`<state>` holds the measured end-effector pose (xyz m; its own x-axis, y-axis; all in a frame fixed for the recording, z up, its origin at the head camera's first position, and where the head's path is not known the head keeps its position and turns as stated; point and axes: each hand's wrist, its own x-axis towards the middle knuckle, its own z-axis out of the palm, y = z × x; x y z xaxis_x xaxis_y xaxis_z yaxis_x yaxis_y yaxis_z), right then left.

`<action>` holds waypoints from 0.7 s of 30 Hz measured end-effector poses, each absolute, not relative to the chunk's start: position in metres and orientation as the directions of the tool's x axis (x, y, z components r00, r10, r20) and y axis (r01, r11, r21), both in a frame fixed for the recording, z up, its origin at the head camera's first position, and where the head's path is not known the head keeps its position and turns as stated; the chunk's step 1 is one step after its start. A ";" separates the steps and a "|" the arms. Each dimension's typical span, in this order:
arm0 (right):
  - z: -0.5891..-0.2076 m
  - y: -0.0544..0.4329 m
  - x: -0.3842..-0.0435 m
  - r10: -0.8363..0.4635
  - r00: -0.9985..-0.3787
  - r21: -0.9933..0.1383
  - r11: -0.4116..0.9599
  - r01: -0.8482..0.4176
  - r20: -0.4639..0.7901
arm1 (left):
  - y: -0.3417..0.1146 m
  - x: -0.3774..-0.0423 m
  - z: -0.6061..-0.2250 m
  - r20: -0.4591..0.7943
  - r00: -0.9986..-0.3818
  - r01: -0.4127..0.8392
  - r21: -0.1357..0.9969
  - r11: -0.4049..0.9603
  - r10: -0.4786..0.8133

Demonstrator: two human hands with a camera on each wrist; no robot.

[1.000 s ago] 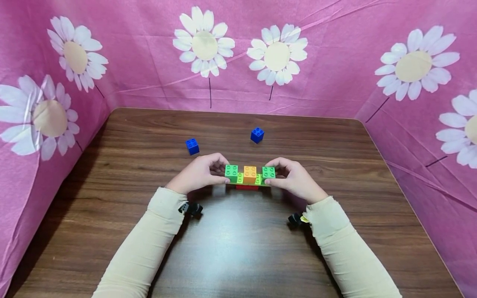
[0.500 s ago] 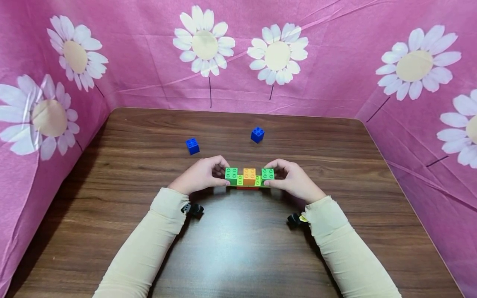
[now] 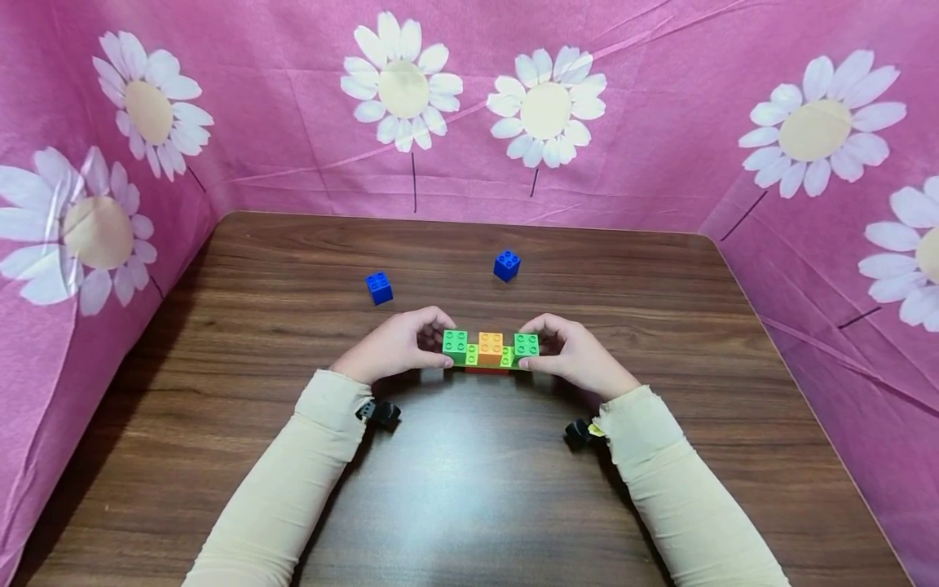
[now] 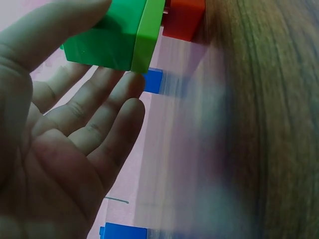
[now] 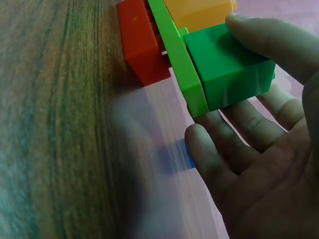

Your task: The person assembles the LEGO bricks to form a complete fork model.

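My left hand (image 3: 399, 342) pinches the left green brick (image 3: 455, 342) between thumb and fingers. My right hand (image 3: 579, 356) grips the right green brick (image 3: 526, 346) the same way. Both bricks sit at the ends of a long lime-green plate (image 3: 472, 355), with an orange brick (image 3: 491, 348) on its middle. Under the plate is a red brick (image 5: 142, 47), close to the table; in the right wrist view a bit of stud shows between the two. In the left wrist view the lower fingers (image 4: 119, 139) stretch out below the green brick.
Two blue bricks stand farther back on the wooden table (image 3: 469, 505), the left blue brick (image 3: 379, 288) behind my left hand and the right blue brick (image 3: 507, 266) behind the stack. A pink cloth (image 3: 469, 183) with daisies surrounds the table's back and sides.
Over the first half second, both hands and the upper bricks drop slightly and the plate comes down nearer the red brick, less of which shows. Since then almost nothing has moved.
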<state>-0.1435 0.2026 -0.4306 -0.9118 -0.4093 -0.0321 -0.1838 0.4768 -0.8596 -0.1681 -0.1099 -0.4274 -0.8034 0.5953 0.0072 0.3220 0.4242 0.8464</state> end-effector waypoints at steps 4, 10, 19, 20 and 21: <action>-0.431 0.203 -0.143 -0.408 -0.912 -0.863 0.472 -0.179 -0.034 | -0.108 -0.168 -0.429 0.016 -0.805 0.323 0.850 0.416 0.593; -0.433 0.201 -0.142 -0.399 -0.917 -0.873 0.449 -0.190 -0.005 | -0.104 -0.166 -0.430 0.029 -0.813 0.315 0.862 0.397 0.582; -0.438 0.193 -0.143 -0.410 -0.912 -0.884 0.418 -0.210 0.023 | -0.098 -0.164 -0.433 0.064 -0.836 0.352 0.825 0.442 0.545; -0.439 0.192 -0.143 -0.409 -0.912 -0.888 0.411 -0.208 0.024 | -0.098 -0.164 -0.433 0.062 -0.837 0.348 0.826 0.443 0.544; -0.439 0.192 -0.143 -0.408 -0.913 -0.893 0.403 -0.203 0.024 | -0.098 -0.164 -0.433 0.057 -0.839 0.343 0.828 0.444 0.541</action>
<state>-0.1430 0.1916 -0.4393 -0.9129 -0.4075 0.0235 -0.2027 0.4026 -0.8927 -0.1638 -0.0984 -0.4330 -0.8391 0.5409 0.0575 0.3431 0.4443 0.8276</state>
